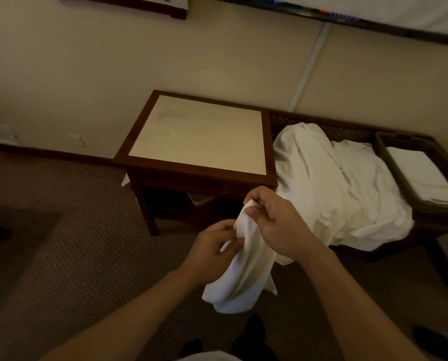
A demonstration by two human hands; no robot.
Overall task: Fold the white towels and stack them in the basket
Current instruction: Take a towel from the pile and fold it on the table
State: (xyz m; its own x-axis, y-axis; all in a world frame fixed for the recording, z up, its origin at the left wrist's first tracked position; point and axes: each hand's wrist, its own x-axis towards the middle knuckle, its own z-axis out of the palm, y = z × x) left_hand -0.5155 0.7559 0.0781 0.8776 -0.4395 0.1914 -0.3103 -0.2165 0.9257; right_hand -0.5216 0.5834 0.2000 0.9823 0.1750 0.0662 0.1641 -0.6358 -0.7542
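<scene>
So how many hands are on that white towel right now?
2. The left hand pinches the limp white cloth towel at its edge; the right hand grips its top end, above the brown carpet. No other hands are in view.

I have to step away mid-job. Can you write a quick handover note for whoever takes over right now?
Left hand and right hand both pinch one unfolded white towel, which hangs in the air in front of the side table.
Unfolded pile lies on the bench.
Basket at the far right already holds folded towels.
Left: fold the held towel, stack it, then work through the pile.
</scene>
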